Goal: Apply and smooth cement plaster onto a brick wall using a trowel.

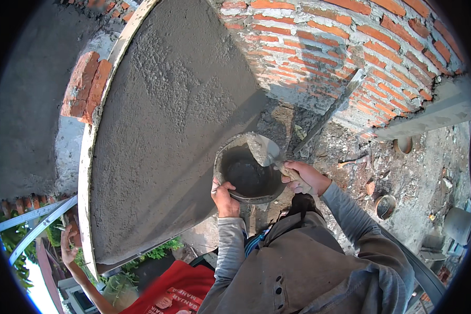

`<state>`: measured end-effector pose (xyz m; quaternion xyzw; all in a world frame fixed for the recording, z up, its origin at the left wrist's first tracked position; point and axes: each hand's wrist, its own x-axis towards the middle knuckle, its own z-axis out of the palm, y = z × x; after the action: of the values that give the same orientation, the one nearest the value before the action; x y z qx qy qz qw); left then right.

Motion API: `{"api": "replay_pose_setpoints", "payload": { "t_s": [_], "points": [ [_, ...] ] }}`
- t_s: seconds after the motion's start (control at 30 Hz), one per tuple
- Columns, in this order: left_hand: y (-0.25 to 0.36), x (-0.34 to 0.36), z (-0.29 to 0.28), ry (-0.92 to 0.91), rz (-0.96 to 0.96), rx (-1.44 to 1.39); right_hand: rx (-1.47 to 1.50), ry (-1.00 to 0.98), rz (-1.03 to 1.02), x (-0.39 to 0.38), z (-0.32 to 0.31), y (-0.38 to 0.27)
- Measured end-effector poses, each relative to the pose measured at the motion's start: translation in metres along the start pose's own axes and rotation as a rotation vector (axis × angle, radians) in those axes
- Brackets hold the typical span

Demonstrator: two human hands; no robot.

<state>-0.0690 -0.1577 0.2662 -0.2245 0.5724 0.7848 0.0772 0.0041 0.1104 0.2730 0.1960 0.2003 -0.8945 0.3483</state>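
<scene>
My left hand point(225, 199) grips the near left rim of a round dark bucket point(272, 197), its thumb hooked over the edge. Wet grey mortar point(244, 172) lies in the bottom of the bucket. My right hand point(304, 179) is closed round the handle of a trowel point(267, 150). The trowel's blade sits over the far right rim, with some mortar on its left side. Left of the bucket rises a wall face point(157, 131) coated in grey mortar, rough in its upper part and smoother lower down.
A pale wooden batten point(85, 172) edges the plastered wall, with broken bricks point(86, 86) beside it. Bare brickwork point(319, 47) stands ahead, a long straightedge point(329, 111) leaning on it. A hatchet-like tool point(355, 161) lies on the rubble floor. Another person's hand point(68, 250) is at lower left.
</scene>
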Motion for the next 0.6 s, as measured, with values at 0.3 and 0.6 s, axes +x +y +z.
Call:
{"api": "replay_pose_setpoints", "payload": {
  "t_s": [0.3, 0.6],
  "points": [
    [-0.001, 0.002, -0.058, 0.151, -0.035, 0.144, 0.335, 0.666, -1.239, 0.046, 0.024, -0.07],
    [0.03, -0.011, -0.03, 0.159, -0.074, 0.069, -0.36, 0.705, -1.544, 0.256, 0.153, -0.176]
  ]
}}
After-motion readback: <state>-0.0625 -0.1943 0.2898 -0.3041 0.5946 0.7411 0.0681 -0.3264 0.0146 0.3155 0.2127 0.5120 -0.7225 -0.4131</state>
